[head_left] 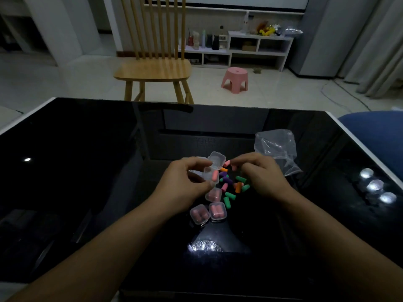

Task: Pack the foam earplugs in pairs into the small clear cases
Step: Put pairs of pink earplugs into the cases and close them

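My left hand (187, 182) holds a small clear case (212, 171) with its lid flipped up; one pink earplug (215, 176) lies inside it. My right hand (259, 173) pinches another pink earplug (227, 163) just right of the open lid. Between the hands lies a loose pile of earplugs (234, 187) in green, orange, purple and pink. Three shut cases with pink pairs sit nearer to me: one (214, 194) under my left thumb, two (199, 214) (217, 211) side by side below it.
A crumpled clear plastic bag (277, 149) lies just beyond my right hand on the glossy black table (87, 171). More clear cases (196, 159) peek out behind my left hand. A wooden chair (154, 68) and pink stool (235, 80) stand beyond the table's far edge.
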